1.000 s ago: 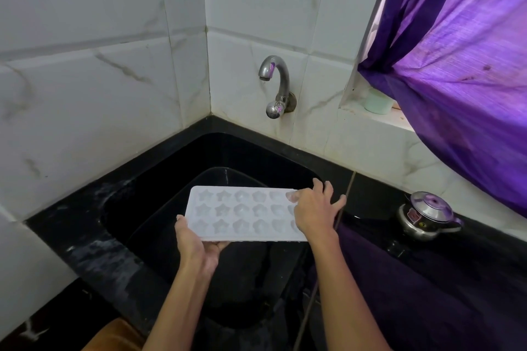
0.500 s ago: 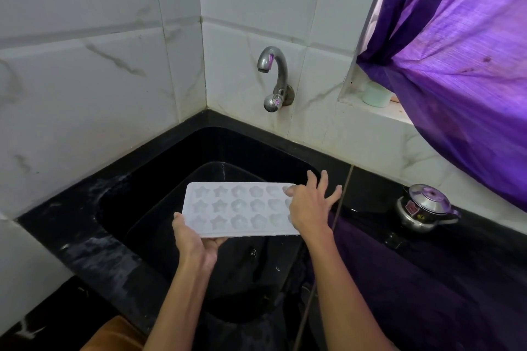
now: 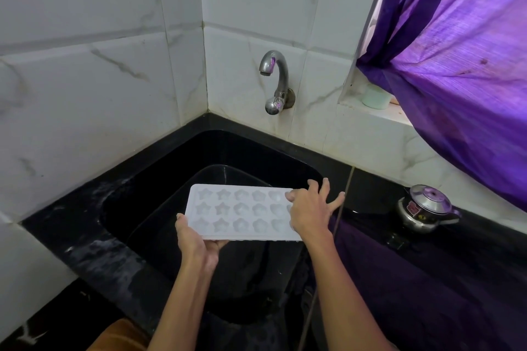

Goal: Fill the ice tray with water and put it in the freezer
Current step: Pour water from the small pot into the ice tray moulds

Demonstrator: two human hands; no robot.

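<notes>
Ice tray spans both hands, long axis left–right; left hand grips beneath; right hand splayed on top; tap beyond — nearer the right hand.

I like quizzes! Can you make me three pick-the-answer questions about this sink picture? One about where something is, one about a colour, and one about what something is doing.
1. Where is the ice tray?
A. Held over the black sink
B. Lying on the window ledge
C. Inside the pressure cooker

2. What colour is the curtain?
A. Green
B. Yellow
C. Purple

3. What is the tap doing?
A. Pouring water into the tray
B. Not running; no water comes out
C. Spraying the wall

Answers:
1. A, because the left hand grips the tray's near-left corner and the right hand rests on its right end, above the sink.
2. C, because the cloth over the window is clearly purple.
3. B, because no stream shows below the spout and the star-shaped moulds look dry.
</notes>
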